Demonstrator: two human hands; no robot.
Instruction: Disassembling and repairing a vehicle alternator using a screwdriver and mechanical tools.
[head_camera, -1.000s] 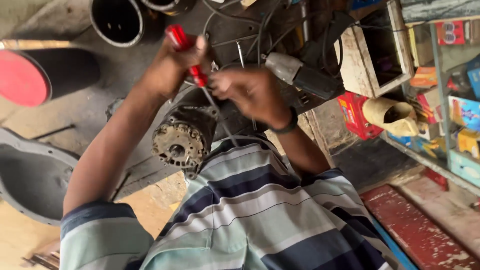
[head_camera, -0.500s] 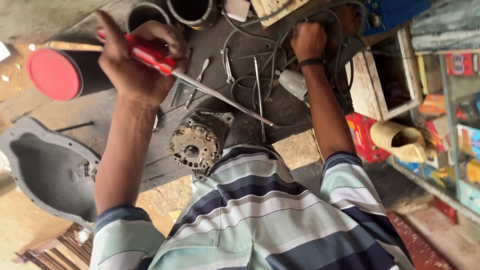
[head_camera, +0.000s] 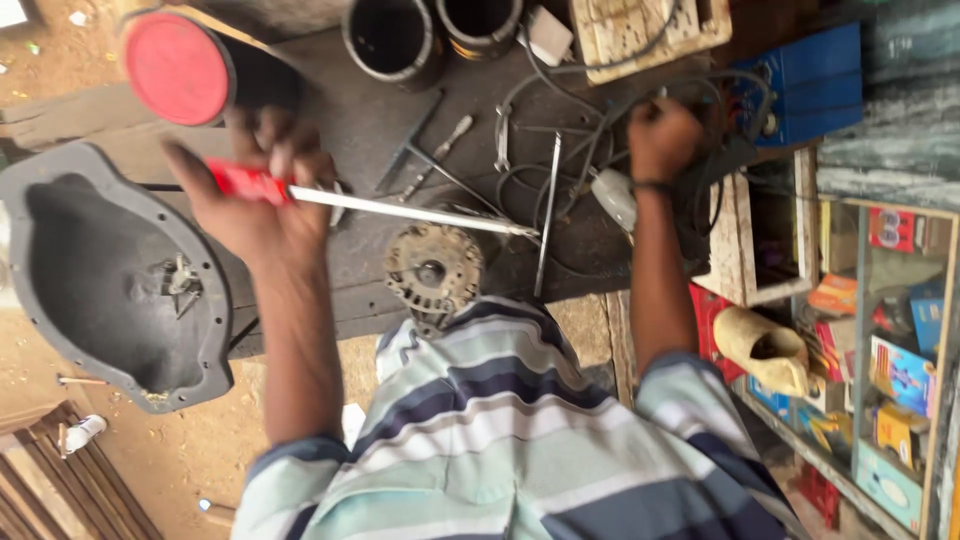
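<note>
I take the round motor housing at the near edge of the dark workbench as my landmark. My left hand is up and to the left of it, fingers clenched around the red handle of a long screwdriver. The steel shaft runs from that grip across to the right, passing just above the housing with its tip out beyond the housing's right side, clear of the metal. My right hand is well to the right of the housing and further back, fist closed in a tangle of black cables beside a blue box; I judge it is grasping a cable, though the fingers themselves are turned away from me.

Left of the housing lies a big grey cast cover, hollow side up. Behind the housing, loose hand tools lie on the bench, with a red-capped black cylinder far back on the left.

As I read it, the work is between strokes: tool in hand, not yet engaged on the housing, while the right hand sorts the wiring. The next move, I judge, calls for bringing the blade down squarely onto a fastener with the housing steadied.
</note>
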